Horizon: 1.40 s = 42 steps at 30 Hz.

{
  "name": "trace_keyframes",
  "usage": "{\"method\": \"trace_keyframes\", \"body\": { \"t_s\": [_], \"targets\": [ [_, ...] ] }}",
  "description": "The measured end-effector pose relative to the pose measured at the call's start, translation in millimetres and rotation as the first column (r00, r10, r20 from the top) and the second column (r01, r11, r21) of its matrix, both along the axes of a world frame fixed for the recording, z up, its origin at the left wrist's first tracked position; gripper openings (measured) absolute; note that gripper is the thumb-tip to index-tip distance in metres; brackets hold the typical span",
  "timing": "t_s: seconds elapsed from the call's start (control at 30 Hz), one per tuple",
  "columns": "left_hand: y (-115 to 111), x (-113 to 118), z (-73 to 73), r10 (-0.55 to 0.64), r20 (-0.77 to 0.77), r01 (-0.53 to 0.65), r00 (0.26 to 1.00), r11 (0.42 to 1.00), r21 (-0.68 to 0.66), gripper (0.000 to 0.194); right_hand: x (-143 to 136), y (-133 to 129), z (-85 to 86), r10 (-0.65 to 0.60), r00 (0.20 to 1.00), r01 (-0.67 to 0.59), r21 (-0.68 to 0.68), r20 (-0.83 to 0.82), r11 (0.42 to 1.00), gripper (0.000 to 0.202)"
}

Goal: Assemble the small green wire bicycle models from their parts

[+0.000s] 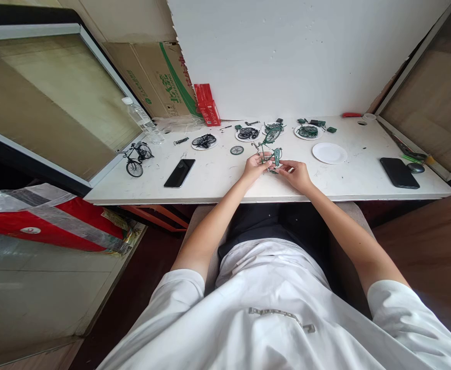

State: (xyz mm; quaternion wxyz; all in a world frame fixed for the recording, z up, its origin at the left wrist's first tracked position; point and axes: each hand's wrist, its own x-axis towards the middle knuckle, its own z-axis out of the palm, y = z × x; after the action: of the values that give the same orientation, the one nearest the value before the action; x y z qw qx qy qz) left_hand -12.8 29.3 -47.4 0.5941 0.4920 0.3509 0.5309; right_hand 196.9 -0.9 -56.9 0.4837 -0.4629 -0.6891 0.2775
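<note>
Between my two hands, just over the white desk, is a green model bicycle frame (277, 155) with thin parts sticking up. My left hand (255, 167) has its fingers closed round the frame's left side. At the frame's lower right, my right hand (295, 173) pinches with thumb and fingertips; whatever small piece may be there is too small to make out. A loose toy wheel (237, 150) lies flat left of my hands. Beyond them, green wheel parts (273, 134) rest on a paper plate. A finished-looking black model bicycle (134, 158) stands at the desk's left.
Paper plates hold black parts (204, 141), more dark parts (247, 133) and green parts (307, 132). A bare paper plate (329, 153) lies to the right. Phones (180, 172) (398, 172) flank my hands. A water bottle (144, 121), a red box (207, 105) and pliers (408, 150) are farther out.
</note>
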Motion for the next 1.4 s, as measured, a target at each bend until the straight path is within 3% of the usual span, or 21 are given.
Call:
{"method": "trace_keyframes", "body": {
  "t_s": [0.6,0.8,1.1,1.4],
  "targets": [
    [-1.2,0.2,2.9,0.008,0.009,-0.007,1.000,0.999,-0.047,0.048,1.6,5.0,-6.2,0.006,0.995,-0.015,0.096,0.096,0.995,0.054],
    [-2.7,1.0,4.2,0.014,0.021,-0.013,1.000,1.000,-0.014,0.057,2.4,6.1,-7.5,0.002,0.987,-0.028,0.156,0.164,0.987,0.051],
    [5.2,0.5,-6.7,0.038,0.014,-0.038,0.999,0.999,0.004,0.068,0.4,1.2,-3.2,-0.011,0.959,-0.055,0.224,0.284,0.973,0.051],
    [-1.3,1.4,1.1,0.035,0.027,-0.035,0.999,0.999,0.003,0.070,0.3,1.9,-4.4,-0.013,0.953,-0.065,0.248,0.302,0.967,0.053]
  ]
}}
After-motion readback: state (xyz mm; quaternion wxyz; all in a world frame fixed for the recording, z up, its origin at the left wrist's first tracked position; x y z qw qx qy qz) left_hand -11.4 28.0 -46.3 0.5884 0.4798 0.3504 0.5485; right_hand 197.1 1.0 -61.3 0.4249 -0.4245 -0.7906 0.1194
